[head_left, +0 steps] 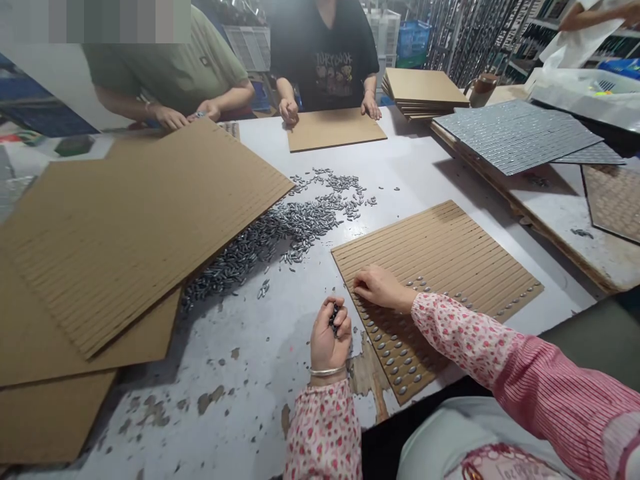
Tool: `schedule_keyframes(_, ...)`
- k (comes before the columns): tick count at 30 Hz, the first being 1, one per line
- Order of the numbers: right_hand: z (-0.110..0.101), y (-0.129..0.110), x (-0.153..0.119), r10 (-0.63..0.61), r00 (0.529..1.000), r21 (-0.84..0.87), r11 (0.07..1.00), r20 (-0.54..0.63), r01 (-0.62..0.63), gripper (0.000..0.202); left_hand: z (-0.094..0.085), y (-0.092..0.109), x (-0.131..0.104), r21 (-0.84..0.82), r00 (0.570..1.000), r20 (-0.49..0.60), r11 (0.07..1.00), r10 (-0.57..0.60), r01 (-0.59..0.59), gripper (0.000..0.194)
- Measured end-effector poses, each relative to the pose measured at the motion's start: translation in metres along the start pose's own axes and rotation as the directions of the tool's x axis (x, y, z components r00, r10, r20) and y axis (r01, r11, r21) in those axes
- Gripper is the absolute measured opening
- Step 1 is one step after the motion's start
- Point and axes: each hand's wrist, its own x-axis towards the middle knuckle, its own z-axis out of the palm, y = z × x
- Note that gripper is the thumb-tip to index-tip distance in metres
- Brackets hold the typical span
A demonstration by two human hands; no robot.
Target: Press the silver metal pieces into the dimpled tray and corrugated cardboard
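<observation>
My left hand (pixel 332 333), palm up beside the grooved cardboard sheet, is curled round several small dark spindle-shaped pieces (pixel 334 319). My right hand (pixel 381 287) is over the sheet's left part, its fingers pinched and pointing down; whatever lies between the fingertips is hidden. The brown grooved cardboard sheet (pixel 440 233) lies at a slant in front of me. Rows of shiny grey spindle-shaped pieces (pixel 403 361) sit along its near left grooves, and more line its right edge. My right forearm hides part of the sheet.
A heap of loose grey pieces (pixel 280 230) spreads over the white table (pixel 240 400). Large cardboard sheets (pixel 125 220) overlap at left, jutting over the heap. Across the table, two people work, one at a flat cardboard sheet (pixel 335 130). Silvery filled sheets (pixel 515 133) lie at right.
</observation>
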Motion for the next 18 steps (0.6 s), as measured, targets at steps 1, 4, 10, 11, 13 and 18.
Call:
schedule_keyframes(1, -0.001, -0.001, 0.000, 0.010, 1.000, 0.053, 0.999, -0.007, -0.010, 0.006, 0.000, -0.001, 0.000, 0.003, 1.000, 0.010, 1.000, 0.007, -0.007, 0.012)
schedule_keyframes(4, -0.005, -0.006, -0.001, 0.060, 0.998, 0.331, 0.942, -0.030, -0.047, 0.008, 0.001, -0.003, 0.001, 0.027, 0.998, 0.013, 0.998, 0.061, -0.061, 0.007)
schedule_keyframes(10, -0.010, -0.027, -0.001, -0.066, 0.997, 0.629, 0.773, -0.040, 0.077, 0.018, -0.001, -0.006, 0.003, 0.099, 0.993, -0.068, 0.991, 0.097, -0.091, 0.016)
schedule_keyframes(11, -0.009, -0.031, -0.001, -0.083, 0.996, 0.640, 0.763, -0.039, 0.088, 0.016, -0.001, -0.007, 0.002, 0.106, 0.992, -0.079, 0.990, 0.097, -0.089, 0.016)
schedule_keyframes(13, -0.005, -0.036, -0.001, -0.077, 0.997, 0.667, 0.741, -0.033, 0.079, 0.014, 0.000, -0.007, 0.002, 0.105, 0.991, -0.089, 0.990, 0.098, -0.089, 0.014)
schedule_keyframes(18, -0.001, -0.032, 0.001, 0.099, 0.995, 0.825, 0.564, -0.026, -0.035, 0.020, 0.006, -0.003, -0.001, -0.055, 0.995, -0.099, 0.998, -0.009, 0.004, 0.017)
